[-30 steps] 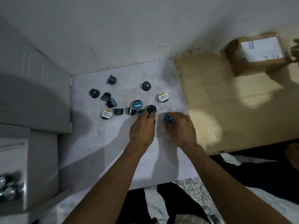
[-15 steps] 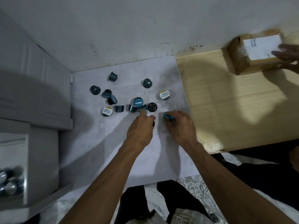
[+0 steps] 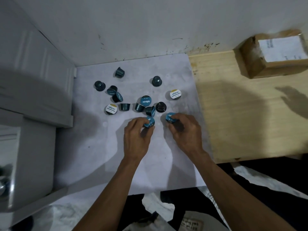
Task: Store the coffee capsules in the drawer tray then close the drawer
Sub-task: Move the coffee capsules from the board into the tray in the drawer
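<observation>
Several dark teal coffee capsules lie scattered on a white board (image 3: 150,164); some show blue lids (image 3: 145,100), two show white lids (image 3: 175,94). My left hand (image 3: 136,139) grips a blue-lidded capsule (image 3: 148,122) between thumb and fingers. Close beside it, my right hand (image 3: 185,130) holds another blue-lidded capsule (image 3: 169,117). A black capsule (image 3: 161,107) stands just beyond both hands. At the far left edge the open drawer tray (image 3: 5,184) shows a few silvery capsules, mostly cut off.
A white cabinet (image 3: 33,84) rises on the left above the drawer. A wooden surface (image 3: 241,117) adjoins the board on the right, with a taped cardboard parcel (image 3: 273,54) at its back. The wall is close behind.
My left hand has pulled back from the cluster with a blue-lidded capsule in its fingers. The other person's hand has left the parcel. My right hand stays on its capsule.
</observation>
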